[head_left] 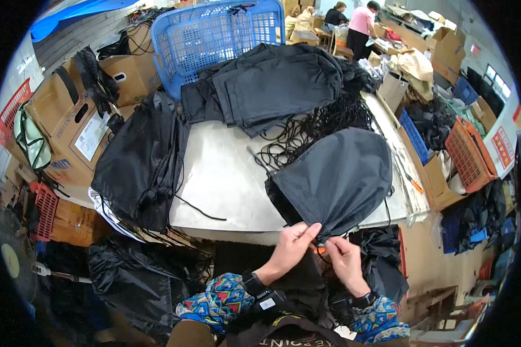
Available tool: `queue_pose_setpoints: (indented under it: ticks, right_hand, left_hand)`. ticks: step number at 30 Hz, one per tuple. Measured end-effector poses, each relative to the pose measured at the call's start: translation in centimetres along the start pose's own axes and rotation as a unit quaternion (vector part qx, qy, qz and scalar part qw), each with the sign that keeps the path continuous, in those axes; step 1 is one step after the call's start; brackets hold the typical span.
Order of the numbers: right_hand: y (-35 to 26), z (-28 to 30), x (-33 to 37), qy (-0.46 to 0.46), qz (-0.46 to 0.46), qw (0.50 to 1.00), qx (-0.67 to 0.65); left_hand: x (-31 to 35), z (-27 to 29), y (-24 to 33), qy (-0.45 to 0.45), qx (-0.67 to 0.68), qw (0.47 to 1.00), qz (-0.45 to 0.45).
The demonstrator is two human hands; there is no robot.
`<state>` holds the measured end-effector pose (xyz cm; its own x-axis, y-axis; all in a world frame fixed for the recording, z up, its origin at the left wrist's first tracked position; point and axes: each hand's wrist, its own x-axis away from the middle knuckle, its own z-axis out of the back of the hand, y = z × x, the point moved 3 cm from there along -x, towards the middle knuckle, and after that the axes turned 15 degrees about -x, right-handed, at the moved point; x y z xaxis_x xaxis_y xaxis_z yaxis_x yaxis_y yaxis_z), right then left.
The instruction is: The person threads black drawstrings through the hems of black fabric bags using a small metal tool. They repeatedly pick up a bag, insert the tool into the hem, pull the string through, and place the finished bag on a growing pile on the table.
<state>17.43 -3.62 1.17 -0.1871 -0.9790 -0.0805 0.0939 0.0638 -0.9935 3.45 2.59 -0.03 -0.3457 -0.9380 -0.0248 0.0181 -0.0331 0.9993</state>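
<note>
A black drawstring bag lies at the front right of the pale tabletop, its gathered mouth hanging over the near edge. My left hand pinches that mouth between thumb and fingers. Close beside it, my right hand is closed on the same gathered end; whether it grips cloth or cord is partly hidden. A bit of orange shows between the hands, too small to name. Loose black cords lie in a tangle just behind the bag.
A stack of flat black bags lies at the table's back, before a blue plastic basket. More black bags drape over the left side. Cardboard boxes stand further left. Two people are at the far back.
</note>
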Motion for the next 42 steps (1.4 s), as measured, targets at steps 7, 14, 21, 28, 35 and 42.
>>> queue_pose_setpoints:
  ticks: [7,14,21,28,35,42]
  right_hand:
    - [-1.1,-0.1,-0.4,-0.164,0.168,0.941,0.244]
    - [-13.2,-0.4,-8.1,-0.033,0.301,0.952,0.049]
    - [-18.9,9.2,-8.1,0.28,0.454,0.841,0.086]
    - [-17.7,16.9,-1.6,0.294,0.506,0.792,-0.174]
    - [-14.9,13.9,0.8,0.388,0.379,0.84,-0.031]
    - [-4.5,26.3,2.1,0.282,0.222,0.831,0.426]
  left_hand:
    - [-0.4,-0.3,0.8,0.061,-0.173,0.968,-0.173]
    - [0.5,0.3,1.7,0.061,-0.364,0.886,-0.281]
    - [-1.1,7.1,-0.4,0.186,-0.515,0.822,-0.154]
    - [-1.8,9.6,2.4,0.312,-0.607,0.694,-0.23]
    - [-11.3,5.2,3.1,0.151,-0.472,0.834,-0.245]
    - [-9.6,18.6,3.4,0.521,-0.092,0.848,-0.015]
